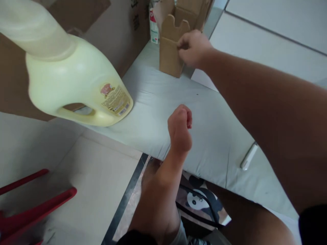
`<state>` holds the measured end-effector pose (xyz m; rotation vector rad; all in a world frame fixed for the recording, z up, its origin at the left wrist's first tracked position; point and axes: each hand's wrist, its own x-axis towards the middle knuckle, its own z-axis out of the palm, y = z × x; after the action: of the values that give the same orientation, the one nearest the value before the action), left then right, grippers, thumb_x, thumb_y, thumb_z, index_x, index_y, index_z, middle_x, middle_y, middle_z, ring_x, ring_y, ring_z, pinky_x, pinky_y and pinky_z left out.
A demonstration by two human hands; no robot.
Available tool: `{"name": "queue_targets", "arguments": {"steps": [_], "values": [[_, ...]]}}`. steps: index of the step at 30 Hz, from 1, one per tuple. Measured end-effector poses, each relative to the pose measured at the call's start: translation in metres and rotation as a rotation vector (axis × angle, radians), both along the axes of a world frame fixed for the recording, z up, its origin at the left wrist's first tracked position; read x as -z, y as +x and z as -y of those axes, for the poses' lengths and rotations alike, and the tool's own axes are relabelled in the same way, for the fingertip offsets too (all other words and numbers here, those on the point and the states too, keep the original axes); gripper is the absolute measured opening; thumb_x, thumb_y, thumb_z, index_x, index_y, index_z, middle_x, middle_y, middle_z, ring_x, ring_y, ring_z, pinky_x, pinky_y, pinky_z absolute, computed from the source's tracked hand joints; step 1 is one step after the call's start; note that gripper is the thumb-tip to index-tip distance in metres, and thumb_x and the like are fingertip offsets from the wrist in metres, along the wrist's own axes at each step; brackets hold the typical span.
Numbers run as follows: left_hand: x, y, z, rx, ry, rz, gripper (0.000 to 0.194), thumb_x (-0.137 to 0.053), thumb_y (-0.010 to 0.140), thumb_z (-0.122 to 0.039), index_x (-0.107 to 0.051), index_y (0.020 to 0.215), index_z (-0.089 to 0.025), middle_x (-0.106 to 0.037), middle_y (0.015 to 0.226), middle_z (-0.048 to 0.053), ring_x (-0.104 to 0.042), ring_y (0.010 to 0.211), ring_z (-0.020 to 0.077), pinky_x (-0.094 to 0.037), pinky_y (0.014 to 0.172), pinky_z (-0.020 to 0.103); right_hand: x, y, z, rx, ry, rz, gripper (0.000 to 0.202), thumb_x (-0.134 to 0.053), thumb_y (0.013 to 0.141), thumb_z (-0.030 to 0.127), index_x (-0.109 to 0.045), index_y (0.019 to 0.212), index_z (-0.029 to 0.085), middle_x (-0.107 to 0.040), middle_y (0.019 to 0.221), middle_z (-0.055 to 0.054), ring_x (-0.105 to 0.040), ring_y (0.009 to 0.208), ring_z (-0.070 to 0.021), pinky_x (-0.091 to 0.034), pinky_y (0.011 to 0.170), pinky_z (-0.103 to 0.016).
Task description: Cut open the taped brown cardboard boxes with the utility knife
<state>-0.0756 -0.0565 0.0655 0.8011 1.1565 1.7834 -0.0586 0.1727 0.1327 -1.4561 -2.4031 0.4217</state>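
Counter (pixel 150 102) spreading from cardboard box (pixel 168 56) toward front edge, pale yellow bottle (pixel 74 75) looming left of box. Right hand (pixel 195 47) pinching box's right edge between fingers; left hand (pixel 180 127), nearer than box, making clenched fist over counter. Bottle's label (pixel 116 100) showing print too small to read; large carton (pixel 124 44) left of box bearing blurred black characters.

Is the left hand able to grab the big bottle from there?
Probably yes: only cloth seems to lie between the left hand and the bottle, though that fist would have to open.
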Motion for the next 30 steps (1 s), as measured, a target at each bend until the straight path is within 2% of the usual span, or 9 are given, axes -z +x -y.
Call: {"name": "queue_targets", "arguments": {"steps": [3, 6, 10, 13, 16, 20, 25, 28, 30], "values": [[-0.001, -0.002, 0.005, -0.176, -0.043, -0.248, 0.042, -0.037, 0.103, -0.049, -0.04, 0.068, -0.025, -0.044, 0.069, 0.003, -0.048, 0.07, 0.0194, -0.043, 0.073, 0.038, 0.009, 0.009, 0.001, -0.005, -0.031, -0.078, 0.03, -0.05, 0.092, 0.006, -0.076, 0.106, 0.009, -0.072, 0.097, -0.003, -0.068, 0.131, -0.0338, -0.048, 0.11, -0.052], [-0.006, -0.007, 0.009, -0.369, -0.044, -0.358, 0.031, -0.038, 0.1, -0.048, -0.041, 0.079, -0.025, -0.05, 0.089, 0.006, -0.057, 0.103, 0.0255, -0.045, 0.1, 0.043, 0.018, 0.045, 0.031, -0.046, 0.016, -0.203, 0.03, -0.049, 0.094, 0.01, -0.078, 0.097, 0.019, -0.073, 0.096, -0.001, -0.074, 0.121, -0.0288, -0.055, 0.11, -0.051], [-0.005, -0.017, 0.002, -0.605, 0.047, -0.209, 0.013, -0.043, 0.096, -0.037, -0.037, 0.091, -0.026, -0.048, 0.108, 0.004, -0.049, 0.131, 0.0252, -0.037, 0.115, 0.042, 0.027, 0.132, 0.113, -0.189, 0.24, -0.265, 0.023, -0.056, 0.092, 0.016, -0.073, 0.082, 0.027, -0.07, 0.083, -0.004, -0.074, 0.087, -0.0222, -0.061, 0.09, -0.044], [0.007, -0.018, -0.013, -0.679, 0.177, -0.2, 0.017, -0.043, 0.093, -0.044, -0.046, 0.097, -0.028, -0.051, 0.108, 0.003, -0.051, 0.124, 0.0268, -0.039, 0.107, 0.045, 0.043, 0.203, 0.183, -0.261, 0.518, -0.426, 0.022, -0.054, 0.097, 0.022, -0.066, 0.079, 0.028, -0.072, 0.083, -0.002, -0.071, 0.081, -0.0208, -0.056, 0.072, -0.04], [0.022, -0.006, -0.027, -0.433, 0.228, -0.095, 0.039, -0.048, 0.089, -0.058, -0.056, 0.111, -0.027, -0.061, 0.12, 0.006, -0.057, 0.119, 0.0284, -0.043, 0.101, 0.048, 0.07, 0.252, 0.236, -0.126, 0.657, -0.591, 0.026, -0.059, 0.1, 0.041, -0.06, 0.078, 0.026, -0.073, 0.088, -0.003, -0.068, 0.075, -0.019, -0.049, 0.061, -0.035], [0.03, 0.023, -0.034, 0.059, 0.383, 0.007, 0.049, -0.053, 0.094, -0.071, -0.061, 0.114, -0.028, -0.071, 0.116, 0.005, -0.066, 0.12, 0.0272, -0.05, 0.105, 0.045, 0.098, 0.273, 0.267, -0.037, 0.574, -0.831, 0.014, -0.068, 0.097, 0.037, -0.058, 0.102, 0.028, -0.06, 0.071, 0.004, -0.058, 0.055, -0.0128, -0.034, 0.046, -0.026], [0.03, 0.05, -0.039, 0.107, 0.63, 0.001, 0.033, -0.055, 0.102, -0.039, -0.076, 0.099, -0.014, -0.073, 0.09, 0.003, -0.067, 0.078, 0.0138, -0.05, 0.075, 0.03, 0.111, 0.285, 0.268, 0.153, 0.627, -0.883, 0.038, -0.079, 0.088, 0.044, -0.055, 0.115, 0.031, -0.059, 0.091, 0.0, -0.059, 0.068, -0.0157, -0.041, 0.05, -0.028], [0.038, 0.058, -0.042, 0.066, 0.594, -0.115, 0.037, -0.056, 0.103, -0.044, -0.074, 0.092, -0.013, -0.067, 0.073, 0.002, -0.061, 0.069, 0.0146, -0.044, 0.072, 0.031, 0.115, 0.29, 0.269, 0.348, 0.531, -0.874, 0.057, -0.08, 0.084, 0.055, -0.048, 0.127, 0.036, -0.053, 0.131, -0.007, -0.063, 0.11, -0.025, -0.056, 0.069, -0.035], [0.043, 0.061, -0.045, -0.01, 0.546, -0.206, 0.037, -0.06, 0.103, -0.048, -0.07, 0.089, -0.015, -0.063, 0.071, 0.0, -0.057, 0.07, 0.0142, -0.042, 0.074, 0.03, 0.113, 0.291, 0.272, 0.343, 0.364, -0.894, 0.065, -0.071, 0.091, 0.059, -0.035, 0.141, 0.041, -0.052, 0.134, -0.007, -0.062, 0.12, -0.0267, -0.06, 0.084, -0.043]]}}
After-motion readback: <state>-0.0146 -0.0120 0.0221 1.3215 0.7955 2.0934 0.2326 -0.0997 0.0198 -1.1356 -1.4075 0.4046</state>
